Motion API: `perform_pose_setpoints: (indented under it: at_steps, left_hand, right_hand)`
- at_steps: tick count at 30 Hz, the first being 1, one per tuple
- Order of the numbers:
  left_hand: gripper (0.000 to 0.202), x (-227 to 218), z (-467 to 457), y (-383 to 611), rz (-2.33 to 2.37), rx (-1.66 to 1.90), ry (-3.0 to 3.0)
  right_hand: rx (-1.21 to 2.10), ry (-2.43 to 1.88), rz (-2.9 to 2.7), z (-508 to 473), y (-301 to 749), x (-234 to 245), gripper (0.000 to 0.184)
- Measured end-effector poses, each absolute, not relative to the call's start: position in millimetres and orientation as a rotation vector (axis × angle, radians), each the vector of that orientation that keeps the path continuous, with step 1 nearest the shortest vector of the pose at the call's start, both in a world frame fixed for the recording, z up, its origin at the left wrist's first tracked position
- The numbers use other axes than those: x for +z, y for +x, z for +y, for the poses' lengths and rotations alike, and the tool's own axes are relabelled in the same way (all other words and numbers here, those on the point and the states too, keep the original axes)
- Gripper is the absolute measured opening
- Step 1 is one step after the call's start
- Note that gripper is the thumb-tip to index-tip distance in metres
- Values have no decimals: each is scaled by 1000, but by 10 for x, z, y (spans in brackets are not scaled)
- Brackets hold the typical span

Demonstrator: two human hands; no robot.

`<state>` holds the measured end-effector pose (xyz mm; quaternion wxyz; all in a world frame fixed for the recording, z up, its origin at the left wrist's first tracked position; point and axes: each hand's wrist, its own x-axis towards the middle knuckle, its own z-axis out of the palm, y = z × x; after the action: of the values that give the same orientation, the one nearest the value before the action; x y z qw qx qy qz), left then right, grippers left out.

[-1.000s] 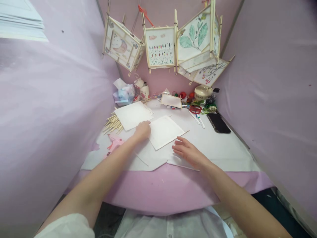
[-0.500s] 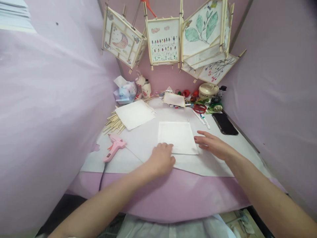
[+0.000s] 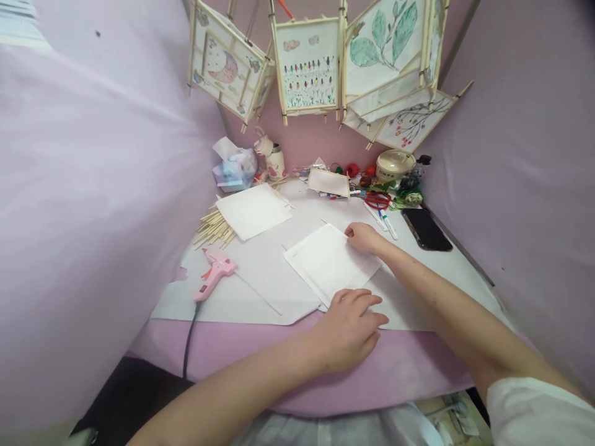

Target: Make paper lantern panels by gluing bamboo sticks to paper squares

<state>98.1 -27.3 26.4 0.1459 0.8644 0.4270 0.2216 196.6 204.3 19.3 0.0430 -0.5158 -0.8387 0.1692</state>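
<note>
A square white paper panel (image 3: 328, 260) lies turned at an angle on the white table covering, with thin stick ends poking out past its far and left corners. My right hand (image 3: 365, 238) has its fingertips closed together at the panel's far right edge. Close to the panel's near corner, my left hand (image 3: 353, 328) is held with fingers stretched and apart, holding nothing. To the left, a pink hot glue gun (image 3: 217, 272) rests with a clear glue stick (image 3: 258, 294) trailing from its back.
White paper sheets (image 3: 253, 210) lie over a bundle of wooden sticks (image 3: 214, 228). Behind are a small framed panel (image 3: 328, 182), red-handled scissors (image 3: 377, 199), pens (image 3: 387, 224) and a lidded bowl (image 3: 395, 166). A phone (image 3: 426, 228) lies right. Painted paper lanterns (image 3: 309, 68) hang above.
The paper panel has been rotated to a slant. My right hand has moved to its far right edge and closed; my left hand has shifted right and nearer, with its fingers spread.
</note>
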Motion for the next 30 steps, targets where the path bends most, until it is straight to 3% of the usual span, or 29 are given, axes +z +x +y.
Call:
perform_pose_setpoints:
  at_steps: [8,12,17,24,30]
  left_hand:
    - [27,352,-190,398,1601,655,2516]
    - [41,320,-49,185,1788,477,2408]
    - [67,224,69,109,1794,174,2319]
    - [72,100,62,98,1806,171,2339]
    - [78,122,51,98,1851,158,2285]
  right_hand:
    - [342,-1190,-2820,2303,1719,339,32]
    - [184,-1075,-2789,2064,1702,258,35]
    - [88,-1067,-2740,1786,1803,125,33]
    - [176,-1004,-2628,1805,1887,108,37]
    - [148,-1278,-2503,1737,2351,189,42]
